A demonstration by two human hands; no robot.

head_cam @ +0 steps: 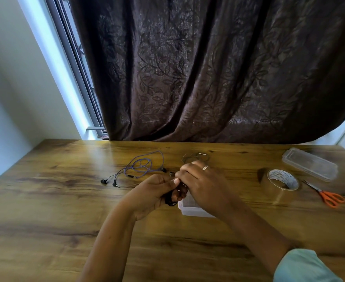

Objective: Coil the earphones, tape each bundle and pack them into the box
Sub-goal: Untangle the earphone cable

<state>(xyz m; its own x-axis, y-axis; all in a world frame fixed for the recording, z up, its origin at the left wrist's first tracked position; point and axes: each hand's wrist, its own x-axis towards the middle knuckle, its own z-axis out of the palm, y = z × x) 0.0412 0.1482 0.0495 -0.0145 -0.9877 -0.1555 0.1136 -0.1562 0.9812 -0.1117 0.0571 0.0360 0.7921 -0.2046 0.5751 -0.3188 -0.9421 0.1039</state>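
Both left hand (152,193) and right hand (201,181) are gripping a black earphone bundle (170,201), fingers curled, just above the clear box (190,210).

Two bare hands and forearms of one person are in view; the right hand (200,180) wears a single ring (205,167), a plain, narrow band of pale metal that catches the light, on its ring finger; the right forearm (249,224) is uncovered from the wrist up to a sleeve (301,265) of pale mint-green cloth, plain and soft-looking, whose hem lies near the elbow at the lower right corner of the view; the left hand (153,188) shows a short-cut thumbnail (175,180); the left forearm (110,237) is uncovered down to the bottom edge of the view.
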